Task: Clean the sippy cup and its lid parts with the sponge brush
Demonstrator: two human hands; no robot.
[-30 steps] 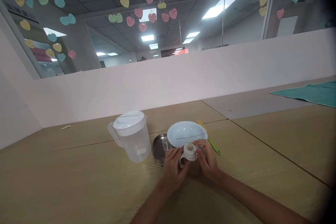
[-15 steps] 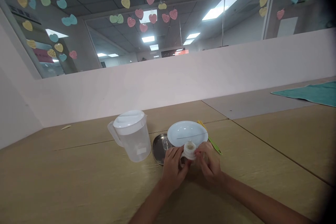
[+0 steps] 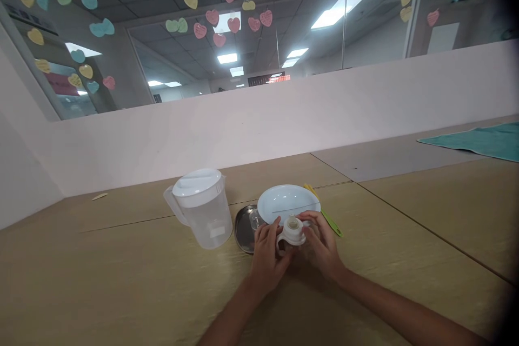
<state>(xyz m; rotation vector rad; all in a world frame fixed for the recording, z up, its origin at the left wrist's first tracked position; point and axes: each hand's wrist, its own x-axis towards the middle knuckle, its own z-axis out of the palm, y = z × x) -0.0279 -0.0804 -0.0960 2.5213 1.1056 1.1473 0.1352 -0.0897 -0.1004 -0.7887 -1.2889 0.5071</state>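
Observation:
Both my hands wrap round a small bottle with a white cap (image 3: 292, 231) standing on the wooden table (image 3: 121, 281). My left hand (image 3: 267, 254) grips its left side, fingers curled. My right hand (image 3: 322, 246) holds the right side, fingertips at the cap. The bottle's lower body is mostly hidden by my fingers. Just behind it lies a white plate (image 3: 288, 203).
A clear plastic pitcher with a white lid (image 3: 200, 208) stands to the left. A round metal lid (image 3: 244, 221) lies between pitcher and plate. A green and yellow utensil (image 3: 328, 220) sticks out right of the plate. A teal cloth (image 3: 482, 140) lies far right. A white partition wall (image 3: 259, 119) backs the table.
My right hand's fingers have shifted on the cap, from low beside the bottle back up to its top. The bottle stays in place; the view dropped slightly.

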